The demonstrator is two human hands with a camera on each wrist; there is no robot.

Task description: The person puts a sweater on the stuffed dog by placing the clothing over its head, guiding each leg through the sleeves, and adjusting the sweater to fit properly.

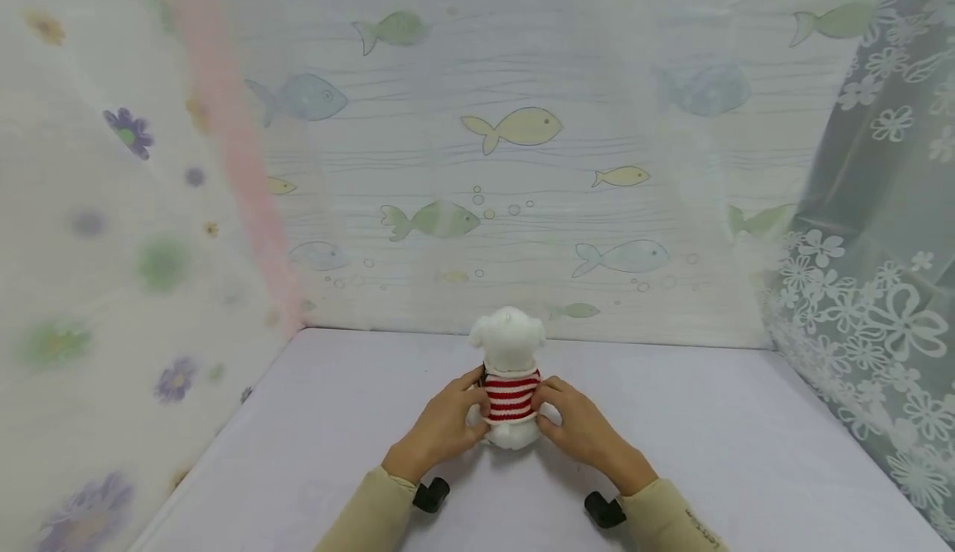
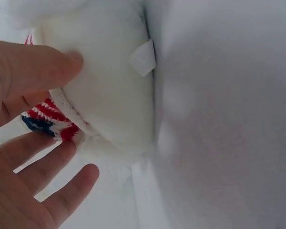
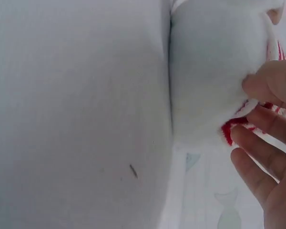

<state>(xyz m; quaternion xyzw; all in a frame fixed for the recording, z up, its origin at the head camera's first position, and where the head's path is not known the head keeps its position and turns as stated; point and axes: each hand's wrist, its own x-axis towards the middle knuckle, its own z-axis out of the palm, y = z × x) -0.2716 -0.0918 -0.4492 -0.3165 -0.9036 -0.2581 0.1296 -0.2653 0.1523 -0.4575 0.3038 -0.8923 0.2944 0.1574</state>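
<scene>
A white plush toy [image 1: 509, 336] with round ears sits upright on the table, no face showing toward me. It wears a red-and-white striped knit sweater [image 1: 511, 396]. My left hand [image 1: 448, 419] grips its left side; in the left wrist view the thumb lies on the white body [image 2: 105, 95] and fingers reach the sweater [image 2: 50, 117], which has a blue patch there. A white tag [image 2: 143, 58] sticks out near the toy's base. On the other side my right hand [image 1: 582, 428] holds the toy, thumb on the body [image 3: 209, 71], fingers at the sweater's red edge [image 3: 227, 132].
The toy sits on a white-covered table [image 1: 373, 370]. A fish-print curtain [image 1: 522, 287] hangs behind, a flowered one [image 1: 112, 245] at left and a lace-patterned one [image 1: 880, 287] at right. Black wrist devices [image 1: 433, 496] sit at both cuffs.
</scene>
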